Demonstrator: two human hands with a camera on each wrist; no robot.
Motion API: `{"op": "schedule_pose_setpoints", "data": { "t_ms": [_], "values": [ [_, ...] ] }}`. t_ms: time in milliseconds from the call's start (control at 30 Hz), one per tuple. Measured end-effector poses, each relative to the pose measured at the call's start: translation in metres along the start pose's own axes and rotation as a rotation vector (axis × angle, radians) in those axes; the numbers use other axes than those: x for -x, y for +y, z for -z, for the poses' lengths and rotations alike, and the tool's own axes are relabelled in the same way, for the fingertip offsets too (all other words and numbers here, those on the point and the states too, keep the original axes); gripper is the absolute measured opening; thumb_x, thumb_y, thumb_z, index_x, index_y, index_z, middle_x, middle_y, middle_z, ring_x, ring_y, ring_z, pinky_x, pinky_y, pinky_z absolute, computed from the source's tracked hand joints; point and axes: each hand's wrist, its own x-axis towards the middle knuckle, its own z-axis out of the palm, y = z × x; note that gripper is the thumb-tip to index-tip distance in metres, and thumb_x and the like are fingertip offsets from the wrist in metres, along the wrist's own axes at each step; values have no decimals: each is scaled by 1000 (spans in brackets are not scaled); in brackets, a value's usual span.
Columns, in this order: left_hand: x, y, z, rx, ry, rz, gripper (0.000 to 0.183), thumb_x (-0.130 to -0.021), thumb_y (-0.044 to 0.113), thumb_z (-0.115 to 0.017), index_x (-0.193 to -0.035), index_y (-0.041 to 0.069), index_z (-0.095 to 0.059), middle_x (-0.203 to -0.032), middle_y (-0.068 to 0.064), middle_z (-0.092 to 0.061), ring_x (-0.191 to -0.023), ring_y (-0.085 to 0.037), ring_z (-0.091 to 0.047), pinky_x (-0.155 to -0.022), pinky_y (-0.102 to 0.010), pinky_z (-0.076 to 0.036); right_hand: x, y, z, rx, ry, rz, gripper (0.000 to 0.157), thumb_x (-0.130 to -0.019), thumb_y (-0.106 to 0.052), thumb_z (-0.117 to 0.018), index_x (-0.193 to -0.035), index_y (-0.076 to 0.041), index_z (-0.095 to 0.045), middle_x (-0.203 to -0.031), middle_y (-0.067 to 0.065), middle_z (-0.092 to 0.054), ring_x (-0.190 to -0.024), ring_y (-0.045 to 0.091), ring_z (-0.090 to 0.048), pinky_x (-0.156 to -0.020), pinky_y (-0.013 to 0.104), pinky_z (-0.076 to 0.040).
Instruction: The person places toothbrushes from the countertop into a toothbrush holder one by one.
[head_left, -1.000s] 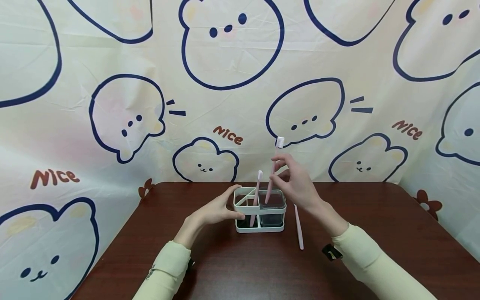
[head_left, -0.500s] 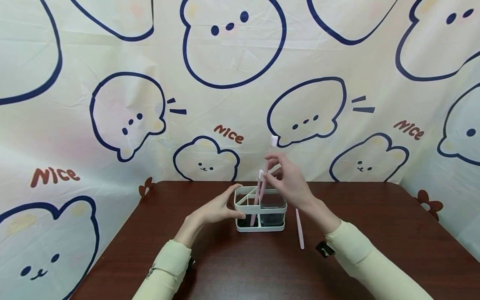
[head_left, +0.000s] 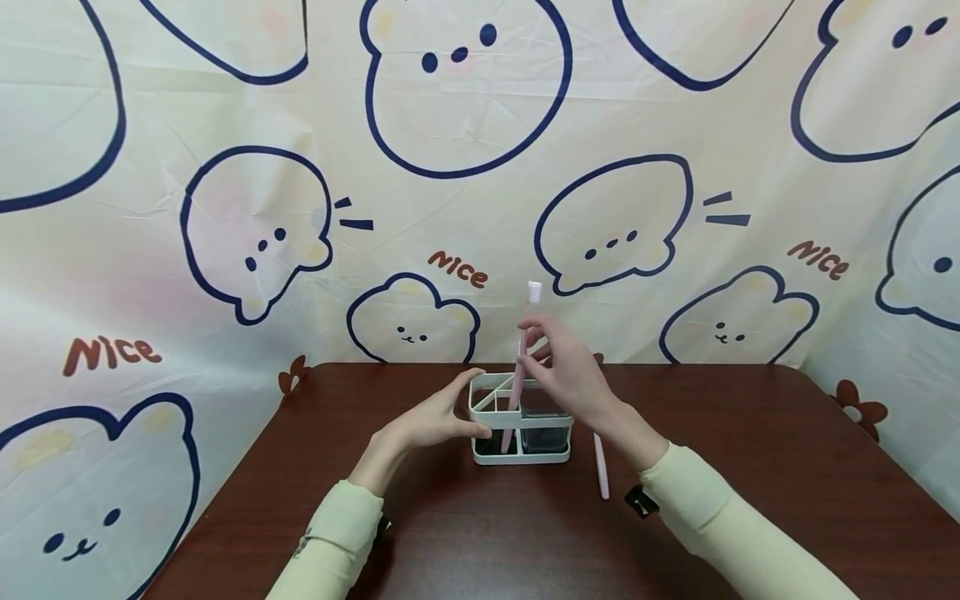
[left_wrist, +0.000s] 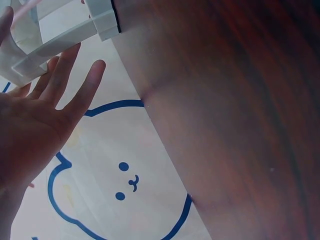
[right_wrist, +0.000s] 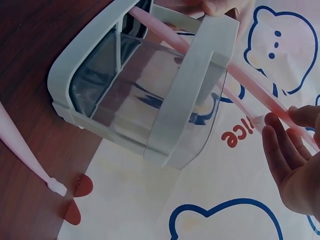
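My left hand grips the left end of a pale toothbrush holder, thumb in front and fingers behind. Between thumb and fingertips my right hand pinches a pink toothbrush, bristles up. Its lower end is at the holder's small middle compartment; how deep it sits I cannot tell. Another pink toothbrush leans in the holder, its white head beside my right fingers in the right wrist view; the head view mostly hides it. A third pink toothbrush lies on the table to the holder's right.
A clear cup fills the holder's right side. Slanted dividers split its left top. The dark brown table ends at a cartoon-printed cloth hanging behind and at both sides.
My right hand has moved left with the toothbrush, from over the clear cup to the middle compartment, then slightly down. My left hand stays on the holder.
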Motion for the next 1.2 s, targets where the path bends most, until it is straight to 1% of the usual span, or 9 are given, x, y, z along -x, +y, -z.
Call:
{"op": "schedule_pose_setpoints", "data": {
  "t_ms": [200,433,533,667,733,867,1033,1133,1200],
  "values": [
    [-1,0,0,-2,-3,-11,99,-81,44,-80,-157,25,-21,-150,-12,-40,-128,-26,-45,-112,-60,-34,3,0,-6,-5,-22,14,44,-86,1,-74,-125,-7,-54,-99,8,-62,-79,17,-70,-70,25,-60],
    [-1,0,0,9,-4,0,97,-80,47,-80,-155,30,-22,-149,-10,-42,-126,-26,-46,-111,-59,-36,7,2,-12,11,-42,29,41,-87,1,-73,-122,-8,-54,-96,6,-61,-84,15,-70,-75,26,-59],
    [-1,0,0,8,-8,-3,96,-80,46,-80,-155,29,-22,-151,-11,-40,-127,-26,-46,-111,-60,-36,9,2,-14,25,-45,31,40,-87,1,-73,-121,-9,-55,-94,5,-62,-87,14,-69,-77,27,-59],
    [-2,-1,0,-2,-5,-9,97,-80,46,-80,-156,28,-22,-152,-9,-39,-129,-25,-45,-112,-59,-35,14,3,-17,67,-42,33,41,-86,0,-74,-121,-10,-55,-94,4,-63,-87,14,-69,-78,30,-60],
    [-2,-1,0,-7,-1,-8,97,-80,46,-80,-156,28,-23,-151,-7,-39,-128,-25,-46,-112,-58,-36,17,4,-19,90,-38,40,42,-86,-1,-75,-121,-11,-55,-94,3,-63,-85,14,-69,-77,30,-60],
    [-1,-1,0,-4,-2,-2,97,-80,46,-80,-156,29,-22,-151,-9,-39,-126,-25,-47,-111,-59,-37,21,6,-23,128,-31,54,42,-85,-2,-76,-120,-13,-55,-95,1,-63,-83,12,-66,-73,28,-59],
    [-2,-2,0,-4,-7,-8,98,-80,46,-80,-157,27,-21,-152,-13,-38,-125,-26,-47,-110,-59,-37,24,8,-24,159,-31,67,37,-85,-5,-77,-115,-13,-58,-97,0,-64,-87,14,-65,-77,30,-59],
    [-2,-2,0,-8,-5,-8,98,-81,46,-79,-156,28,-21,-150,-11,-39,-124,-26,-48,-110,-58,-38,25,9,-25,184,-30,93,35,-84,-5,-77,-113,-13,-59,-99,1,-66,-90,15,-65,-80,30,-59],
    [-2,-2,0,-7,-5,-11,97,-81,45,-79,-156,28,-21,-149,-10,-41,-123,-26,-49,-109,-57,-39,26,10,-26,217,-26,120,35,-83,-6,-78,-112,-13,-60,-99,2,-68,-89,15,-64,-80,30,-59]
  ]
}}
